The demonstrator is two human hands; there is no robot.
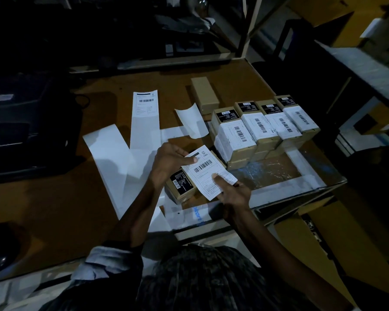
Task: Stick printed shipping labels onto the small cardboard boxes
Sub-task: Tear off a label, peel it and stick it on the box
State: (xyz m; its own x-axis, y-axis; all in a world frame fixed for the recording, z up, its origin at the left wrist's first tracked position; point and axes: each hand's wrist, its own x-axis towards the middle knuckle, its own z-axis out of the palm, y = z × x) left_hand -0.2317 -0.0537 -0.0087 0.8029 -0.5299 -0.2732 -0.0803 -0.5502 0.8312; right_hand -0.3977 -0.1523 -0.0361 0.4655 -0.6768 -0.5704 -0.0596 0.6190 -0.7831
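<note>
**packrat_09:** Nearest me, both hands hold one white printed shipping label with a barcode [208,170] over the small brown cardboard box with a black sticker [180,185] sitting on the brown worktop [54,198]. How would you land this one?

**tapejunkie:** I'd square one short edge to the box top first, tack it, then smooth outward so no bubble gets trapped. Keep it flat until it touches, since it looks like the sticky side faces down.

**packrat_09:** Grip check: left hand [171,159] pinches the label's 10 o'clock corner between thumb and fingers, right hand [231,191] pinches the 5 o'clock edge under the thumb. Neither grip is loose, both clamp paper only. Can't tell if the label touches the box yet.

**tapejunkie:** Further out at 1 o'clock, four labelled brown boxes in a row [265,129] look done, and a plain tan box [204,93] waits beyond. At 11 o'clock, the long white backing strip [144,122] carries one more label.
</note>
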